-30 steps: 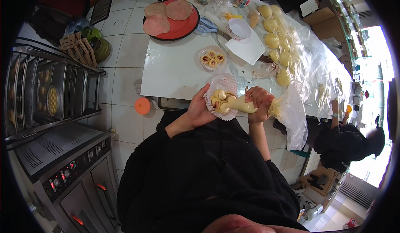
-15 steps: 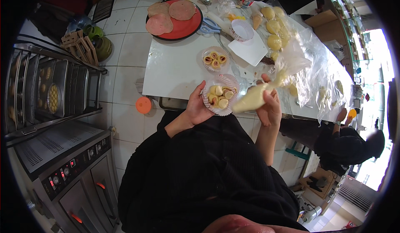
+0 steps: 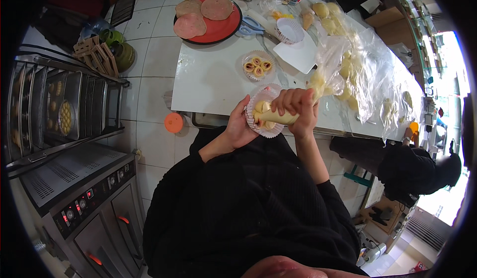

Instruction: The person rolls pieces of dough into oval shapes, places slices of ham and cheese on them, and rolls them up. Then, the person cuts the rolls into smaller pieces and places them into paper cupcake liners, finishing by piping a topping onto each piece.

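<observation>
My left hand (image 3: 242,127) holds a white paper baking cup (image 3: 251,104) by its side, just off the table's near edge. In the cup sit rolled dough pieces (image 3: 262,110) topped with pale cream. My right hand (image 3: 299,110) grips a clear piping bag (image 3: 285,116) of pale yellow cream, its tip over the cup; the exact tip is partly hidden by the cup's contents. Behind these, another paper cup with rolled dough pieces (image 3: 258,66) stands on the white table (image 3: 208,86).
On the table are a red plate with round meat slices (image 3: 218,27), blue-handled scissors (image 3: 252,26), stacked paper cups (image 3: 289,31), a white square dish (image 3: 298,54) and dough balls under plastic (image 3: 348,69). A tray rack (image 3: 64,109) and oven (image 3: 94,198) stand left. Another person (image 3: 412,171) works at right.
My right hand has swung left with the piping bag, bringing it over the held cup, and its fingers now wrap the bag from above. My left hand keeps the cup nearly in place.
</observation>
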{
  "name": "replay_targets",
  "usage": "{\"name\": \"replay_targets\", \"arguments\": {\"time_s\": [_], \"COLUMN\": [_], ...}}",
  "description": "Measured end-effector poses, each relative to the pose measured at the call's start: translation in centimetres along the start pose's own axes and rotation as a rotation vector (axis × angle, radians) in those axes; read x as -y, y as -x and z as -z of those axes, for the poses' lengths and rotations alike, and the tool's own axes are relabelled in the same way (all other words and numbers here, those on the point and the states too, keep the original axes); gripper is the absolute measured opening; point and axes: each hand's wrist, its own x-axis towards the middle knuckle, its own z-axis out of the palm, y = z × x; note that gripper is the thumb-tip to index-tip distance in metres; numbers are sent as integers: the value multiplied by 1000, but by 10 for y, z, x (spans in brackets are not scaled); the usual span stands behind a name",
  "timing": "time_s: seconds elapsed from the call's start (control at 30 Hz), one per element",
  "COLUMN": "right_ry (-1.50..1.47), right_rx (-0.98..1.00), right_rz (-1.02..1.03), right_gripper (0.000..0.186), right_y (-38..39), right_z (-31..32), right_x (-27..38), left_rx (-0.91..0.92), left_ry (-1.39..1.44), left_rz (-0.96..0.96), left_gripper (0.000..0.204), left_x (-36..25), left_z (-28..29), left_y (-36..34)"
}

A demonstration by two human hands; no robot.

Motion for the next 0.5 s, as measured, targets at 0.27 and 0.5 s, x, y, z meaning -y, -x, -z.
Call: {"name": "replay_targets", "arguments": {"time_s": [0.27, 0.5], "right_ry": [30, 109], "right_rx": [110, 93], "right_rz": [-8, -44], "right_gripper": [38, 25], "right_y": [8, 8], "right_z": [-10, -10], "right_x": [-6, -7], "left_rx": [36, 42], "left_ry": [-20, -53], "left_rz": [-19, -15], "left_gripper": [54, 58], "left_x": [-1, 0], "left_z": [3, 7], "left_y": [5, 5]}}
